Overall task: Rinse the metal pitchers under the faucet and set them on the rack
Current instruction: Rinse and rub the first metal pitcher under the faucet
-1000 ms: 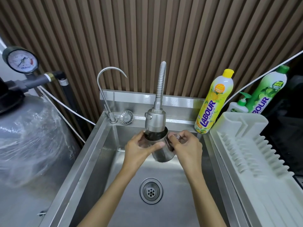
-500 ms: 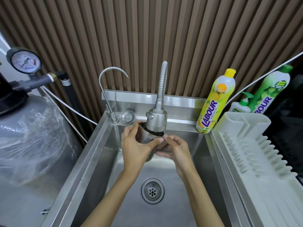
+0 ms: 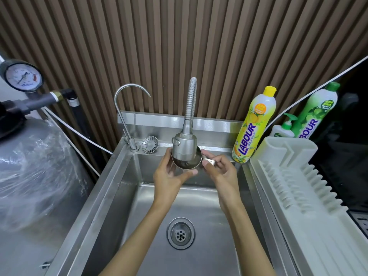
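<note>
A small metal pitcher (image 3: 196, 162) sits right under the spray head of the flexible faucet (image 3: 184, 147), which hides most of its mouth. My left hand (image 3: 169, 177) cups the pitcher's left side and bottom, thumb stretched under it. My right hand (image 3: 219, 172) pinches the pitcher's handle (image 3: 209, 161) on the right. Both hands are over the back half of the steel sink (image 3: 123, 176). The white plastic rack (image 3: 294, 180) lies to the right of the sink with nothing on it.
A thin gooseneck tap (image 3: 127, 108) and a round strainer (image 3: 149, 144) stand at the sink's back left. Yellow (image 3: 253, 126) and green (image 3: 316, 110) soap bottles and a small pump bottle (image 3: 282, 130) stand behind the rack. A wrapped tank (image 3: 33, 166) with a gauge (image 3: 23, 77) fills the left. The drain (image 3: 180, 233) is below.
The pitcher has turned so its handle points right, and my right hand now pinches the handle. My left hand has slid from the front of the pitcher to its underside.
</note>
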Demonstrator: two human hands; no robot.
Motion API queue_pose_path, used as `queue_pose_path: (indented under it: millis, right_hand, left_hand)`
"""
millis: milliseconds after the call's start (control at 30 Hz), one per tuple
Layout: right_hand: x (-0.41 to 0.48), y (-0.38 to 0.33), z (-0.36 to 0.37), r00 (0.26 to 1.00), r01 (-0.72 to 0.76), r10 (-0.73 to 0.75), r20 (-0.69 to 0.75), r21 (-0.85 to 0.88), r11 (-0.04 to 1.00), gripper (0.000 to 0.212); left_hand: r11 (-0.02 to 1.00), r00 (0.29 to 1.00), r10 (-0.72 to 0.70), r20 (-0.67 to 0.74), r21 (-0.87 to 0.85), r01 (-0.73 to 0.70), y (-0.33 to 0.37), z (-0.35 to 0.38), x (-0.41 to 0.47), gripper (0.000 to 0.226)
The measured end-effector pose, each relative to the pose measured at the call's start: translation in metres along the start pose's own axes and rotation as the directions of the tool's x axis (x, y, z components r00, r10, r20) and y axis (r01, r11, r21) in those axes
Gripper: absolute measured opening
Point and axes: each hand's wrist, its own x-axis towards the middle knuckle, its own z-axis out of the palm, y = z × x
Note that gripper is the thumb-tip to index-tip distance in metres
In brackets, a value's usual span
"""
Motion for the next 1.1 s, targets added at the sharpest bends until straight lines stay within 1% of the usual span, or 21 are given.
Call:
queue_pose_path:
  millis: [67,100,133,200,233,300,333,367,433,467,533,567,633,667,733,767,833,867,933,1033,1100]
  right_hand:
    - [0.005,0.005,0.004,0.993,-0.103,0.089,0.073,0.215,0.971,0.025]
    - [0.006,0.007,0.006,0.985,-0.157,0.134,0.105,0.265,0.951,0.024]
    - [0.007,0.008,0.008,0.977,-0.201,0.172,0.125,0.274,0.941,0.022]
    - [0.006,0.012,0.012,0.963,-0.258,0.229,0.141,0.237,0.937,0.02]
    - [0.004,0.012,0.013,0.957,-0.28,0.255,0.137,0.21,0.937,0.019]
    - [0.0,0.008,0.014,0.951,-0.306,0.295,0.094,0.13,0.943,0.019]
    - [-0.001,0.005,0.013,0.951,-0.308,0.305,0.057,0.072,0.948,0.02]
    - [-0.002,0.001,0.011,0.954,-0.3,0.3,0.017,0.0,0.954,0.022]
    - [-0.003,-0.004,0.007,0.969,-0.245,0.238,-0.059,-0.181,0.952,0.023]
    - [-0.004,-0.006,0.004,0.981,-0.192,0.175,-0.086,-0.266,0.945,0.023]
    - [-0.006,-0.01,0.003,0.995,-0.064,0.033,-0.092,-0.365,0.929,0.026]
    - [-0.007,-0.011,0.003,0.996,-0.007,-0.026,-0.081,-0.387,0.922,0.026]
    - [-0.005,-0.012,0.006,0.99,0.097,-0.134,-0.053,-0.441,0.892,0.027]
    - [-0.003,-0.012,0.007,0.98,0.158,-0.196,-0.027,-0.487,0.859,0.028]
    - [0.003,-0.01,0.01,0.949,0.291,-0.306,0.075,-0.584,0.758,0.023]
    - [0.007,-0.01,0.012,0.929,0.349,-0.346,0.132,-0.624,0.699,0.021]
    - [0.014,-0.005,0.015,0.898,0.423,-0.377,0.229,-0.686,0.592,0.018]
    - [0.017,-0.002,0.017,0.889,0.443,-0.374,0.265,-0.707,0.551,0.016]
    - [0.02,0.003,0.021,0.887,0.45,-0.346,0.305,-0.736,0.505,0.017]
    - [0.019,0.007,0.027,0.883,0.463,-0.326,0.338,-0.737,0.493,0.019]
    - [0.017,0.01,0.031,0.872,0.486,-0.312,0.378,-0.748,0.452,0.021]
  left_hand:
    - [0.99,0.996,0.085,-0.007,0.116,-0.084,0.011,-0.004,0.004,0.078]
    - [0.973,0.993,0.12,-0.01,0.199,-0.116,0.017,-0.007,0.004,0.079]
    - [0.951,0.988,0.155,-0.023,0.273,-0.143,0.023,-0.01,0.004,0.078]
    - [0.899,0.975,0.213,-0.058,0.402,-0.173,0.03,-0.014,0.003,0.067]
    - [0.871,0.975,0.209,-0.078,0.469,-0.149,0.03,-0.017,0.003,0.066]
    - [0.808,0.981,0.172,-0.085,0.583,-0.091,0.027,-0.022,0.002,0.072]
    - [0.793,0.987,0.142,-0.08,0.605,-0.065,0.025,-0.024,0.0,0.068]
    - [0.807,0.992,0.102,-0.072,0.59,-0.04,0.024,-0.027,-0.001,0.059]
    - [0.864,0.999,0.026,-0.034,0.504,-0.006,0.02,-0.03,-0.004,0.04]
    - [0.903,1.0,-0.016,-0.006,0.429,0.017,0.018,-0.029,-0.006,0.038]
    - [0.968,0.992,-0.111,0.055,0.232,0.096,0.01,-0.025,-0.007,0.043]
    - [0.979,0.985,-0.152,0.083,0.153,0.138,0.007,-0.022,-0.007,0.044]
    - [0.976,0.973,-0.201,0.112,0.106,0.19,-0.001,-0.015,-0.004,0.045]
    - [0.972,0.967,-0.224,0.122,0.106,0.212,-0.006,-0.012,-0.002,0.047]
    - [0.95,0.946,-0.296,0.134,0.147,0.277,-0.016,-0.007,0.007,0.055]
    - [0.933,0.93,-0.34,0.136,0.173,0.316,-0.02,-0.005,0.012,0.053]
    - [0.895,0.899,-0.416,0.137,0.235,0.378,-0.025,-0.002,0.02,0.035]
    - [0.881,0.891,-0.432,0.14,0.275,0.384,-0.026,-0.001,0.025,0.028]
    - [0.86,0.889,-0.431,0.155,0.369,0.352,-0.029,0.001,0.032,0.021]
    - [0.822,0.885,-0.449,0.123,0.446,0.355,-0.039,-0.002,0.038,0.028]
    - [0.809,0.883,-0.459,0.093,0.455,0.373,-0.045,-0.007,0.038,0.032]
